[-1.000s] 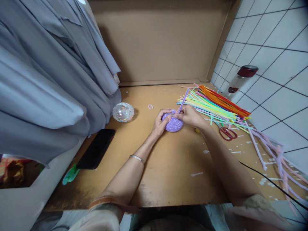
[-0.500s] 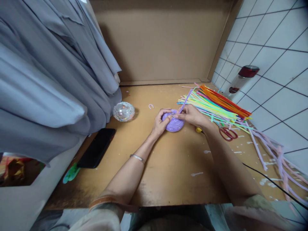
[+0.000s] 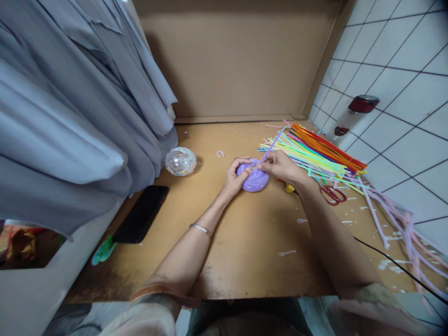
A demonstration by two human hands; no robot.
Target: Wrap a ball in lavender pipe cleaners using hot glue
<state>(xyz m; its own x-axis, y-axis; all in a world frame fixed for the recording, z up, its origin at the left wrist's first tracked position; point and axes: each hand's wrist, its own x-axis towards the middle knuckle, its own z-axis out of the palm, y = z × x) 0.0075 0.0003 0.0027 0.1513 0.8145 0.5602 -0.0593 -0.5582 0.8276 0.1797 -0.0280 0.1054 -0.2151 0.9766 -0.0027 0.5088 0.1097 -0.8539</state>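
A round purple coil of pipe cleaner [image 3: 255, 181] is held over the middle of the wooden table. My left hand [image 3: 234, 178] grips its left side, thumb on the top and fingers around the far edge. At the right side of the coil, my right hand [image 3: 278, 165] pinches a purple pipe cleaner [image 3: 272, 145]. Its straight length sticks up and to the right, past the fingers. Whether this strip joins the coil is hidden by the fingertips.
Right of my hands lie a pile of coloured pipe cleaners [image 3: 315, 149], red-handled scissors [image 3: 333, 195] and a yellow-tipped tool [image 3: 290, 188] with a black cord. A clear ball [image 3: 180, 161], a black phone [image 3: 140, 214] and a small pink curl [image 3: 220, 154] lie to the left. A lidded bottle [image 3: 353, 116] stands by the tiles.
My right hand has shifted slightly at the coil's right side, and the upright purple strip leans a little further right. My left hand keeps the same grip.
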